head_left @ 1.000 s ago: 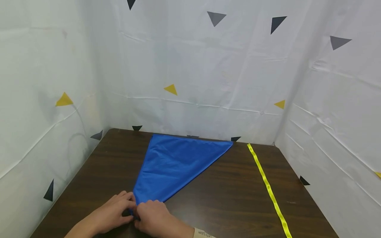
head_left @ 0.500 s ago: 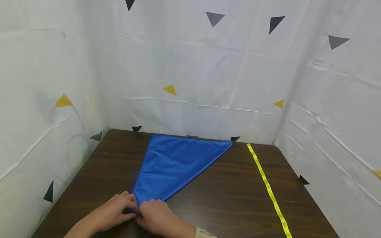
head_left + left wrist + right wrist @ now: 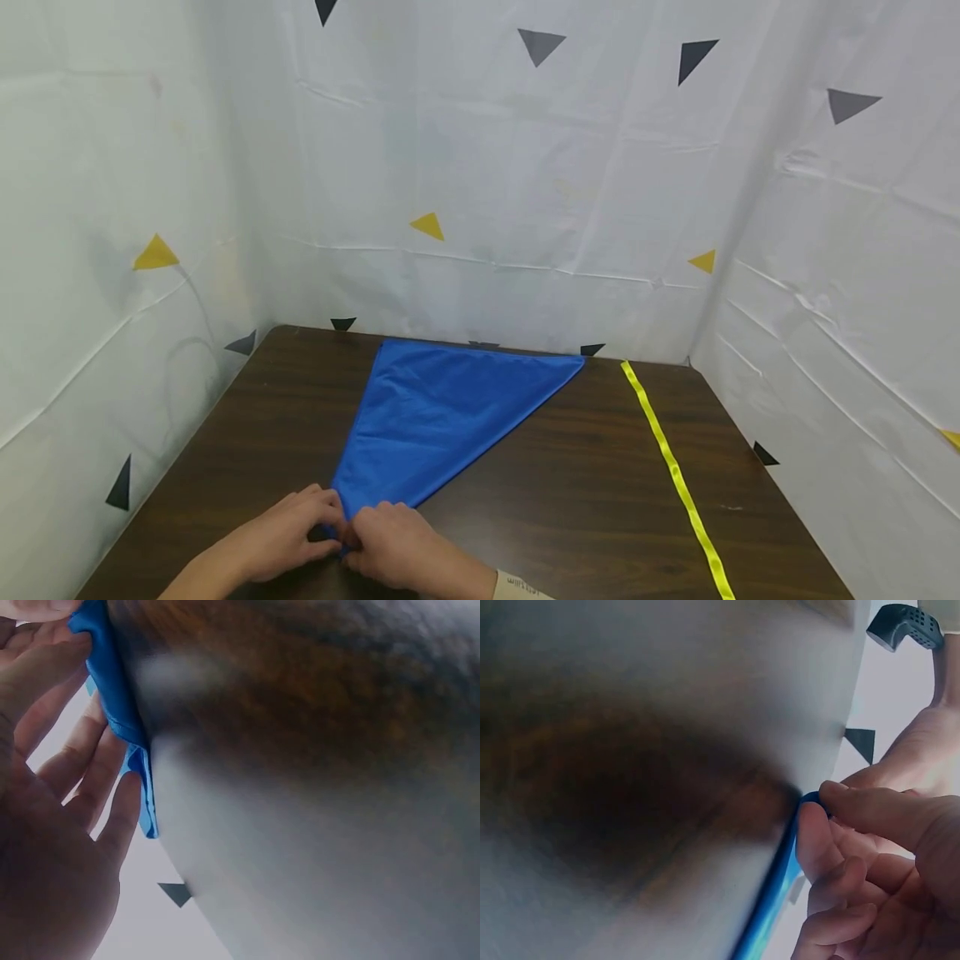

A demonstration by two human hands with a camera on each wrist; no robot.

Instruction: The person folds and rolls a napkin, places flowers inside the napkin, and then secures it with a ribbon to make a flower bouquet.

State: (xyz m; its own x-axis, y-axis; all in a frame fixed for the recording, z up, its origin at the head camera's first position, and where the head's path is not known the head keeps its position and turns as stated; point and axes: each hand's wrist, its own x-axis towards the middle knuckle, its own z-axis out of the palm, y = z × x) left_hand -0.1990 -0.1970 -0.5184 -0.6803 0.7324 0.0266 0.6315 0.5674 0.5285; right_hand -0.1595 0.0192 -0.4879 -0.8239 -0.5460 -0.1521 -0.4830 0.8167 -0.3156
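A blue cloth (image 3: 431, 408), roughly triangular and apparently folded, lies on the dark wood-grain table with its near corner at my hands. My left hand (image 3: 296, 529) pinches that corner between thumb and fingers; in the left wrist view the blue cloth (image 3: 112, 682) looks rolled there, and the other fingers are fairly straight. Right beside it, my right hand (image 3: 397, 542) pinches the corner too. The right wrist view has thumb and index finger on the blue cloth (image 3: 780, 870), the remaining fingers curled. Part of the corner is hidden under the hands.
A narrow yellow ribbon (image 3: 678, 479) runs lengthwise along the right side of the table (image 3: 555, 500). White sheets with printed triangles (image 3: 487, 167) hang behind the table and at both sides. A dark device (image 3: 907, 626) sits at the left wrist.
Both hands stay almost in place at the near corner, with only slight finger shifts. Cloth and ribbon lie as before.
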